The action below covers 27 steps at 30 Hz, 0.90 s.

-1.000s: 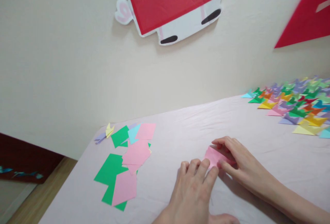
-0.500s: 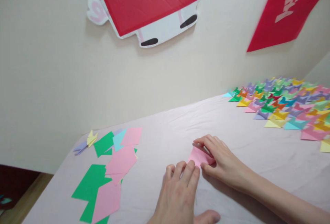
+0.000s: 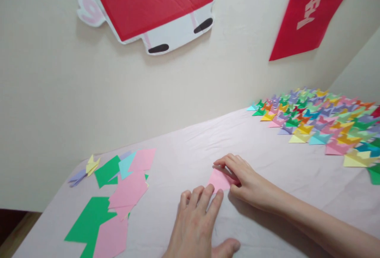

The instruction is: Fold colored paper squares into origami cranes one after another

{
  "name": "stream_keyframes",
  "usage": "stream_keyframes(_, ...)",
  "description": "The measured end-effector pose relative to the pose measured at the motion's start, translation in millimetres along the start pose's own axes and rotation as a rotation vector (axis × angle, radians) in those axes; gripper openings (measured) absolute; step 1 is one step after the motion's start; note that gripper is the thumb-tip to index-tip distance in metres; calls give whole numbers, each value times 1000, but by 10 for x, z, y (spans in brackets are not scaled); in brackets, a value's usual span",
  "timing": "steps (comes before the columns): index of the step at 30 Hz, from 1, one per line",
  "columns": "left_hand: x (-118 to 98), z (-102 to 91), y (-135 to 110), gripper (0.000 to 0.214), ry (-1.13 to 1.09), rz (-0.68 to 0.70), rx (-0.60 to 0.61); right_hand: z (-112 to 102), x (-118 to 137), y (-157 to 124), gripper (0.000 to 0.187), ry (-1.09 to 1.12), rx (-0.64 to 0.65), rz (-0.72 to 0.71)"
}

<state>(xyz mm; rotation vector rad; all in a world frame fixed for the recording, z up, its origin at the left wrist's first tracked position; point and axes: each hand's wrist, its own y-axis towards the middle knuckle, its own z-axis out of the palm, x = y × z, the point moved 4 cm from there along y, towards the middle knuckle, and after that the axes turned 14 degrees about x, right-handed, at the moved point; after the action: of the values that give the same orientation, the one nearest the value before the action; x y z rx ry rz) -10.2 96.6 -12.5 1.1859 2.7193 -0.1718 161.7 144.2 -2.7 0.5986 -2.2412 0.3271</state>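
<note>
If the pink paper [image 3: 219,180] slides, its edges could skew

It lies on the table [image 3: 178,155] between the hands. The left hand [image 3: 194,222], grip spread wide, lays fingertips at its near edge; the right hand [image 3: 244,175] half-curls round its right side, any pinch hidden. Uneven pressure could shift it

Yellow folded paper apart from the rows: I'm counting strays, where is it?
In the head view's left part, the yellow folded paper lies beside purple folded paper, left of flat green paper.

Left hand [image 3: 196,220] splays, palm down; right hand [image 3: 247,181] curls.
</note>
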Motion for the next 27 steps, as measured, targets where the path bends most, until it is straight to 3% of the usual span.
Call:
stream_keyframes(7, -52, -68, -37, 61, 125, 25, -112, -42, -75, -9, 68, 101, 68, -4)
stream_keyframes(13, -34, -24, -117, 34, 176, -88, -267, -62, -143, -4, 67, 189, 129, -6)
stream_keyframes(17, -11, -2, -158, 26, 178, -120, -227, -89, -162, -7, 60, 284, 117, -16)
stream_keyframes(20, 9, -18, -176, 25, 151, -138, -218, -87, -150, -5, 56, 330, 100, 54)
stream_keyframes(24, 2, -63, -159, 31, 137, -98, -234, -29, -22, 0, 37, 111, 27, 136)
stream_keyframes(27, -34, -103, -125, 39, 153, -48, -233, 35, 89, 2, 37, -101, -44, 106)
